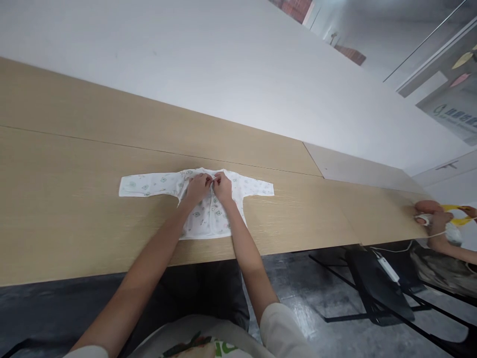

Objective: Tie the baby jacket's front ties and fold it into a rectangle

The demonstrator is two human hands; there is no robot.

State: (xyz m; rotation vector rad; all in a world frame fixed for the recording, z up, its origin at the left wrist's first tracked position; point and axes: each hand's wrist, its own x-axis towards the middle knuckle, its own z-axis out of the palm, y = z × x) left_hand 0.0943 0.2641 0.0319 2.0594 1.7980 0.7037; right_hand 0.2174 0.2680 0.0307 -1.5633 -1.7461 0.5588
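A small white baby shirt [203, 219] with a printed pattern lies spread on the wooden table, its long sleeves stretched out to both sides. A front opening runs down its middle. My left hand [200, 188] and my right hand [222, 187] meet near the top of that opening, just below the neckline. The fingers of each are pinched on the shirt's front edge. Whatever small fastening lies between the fingertips is too small to make out.
The long wooden table [74, 214] runs along a white wall [186, 64]. At the far right another person's hand [439, 219] is by several objects and a white cable. Below stand black folding chairs [376, 283], one with a white power strip [388, 268] on it.
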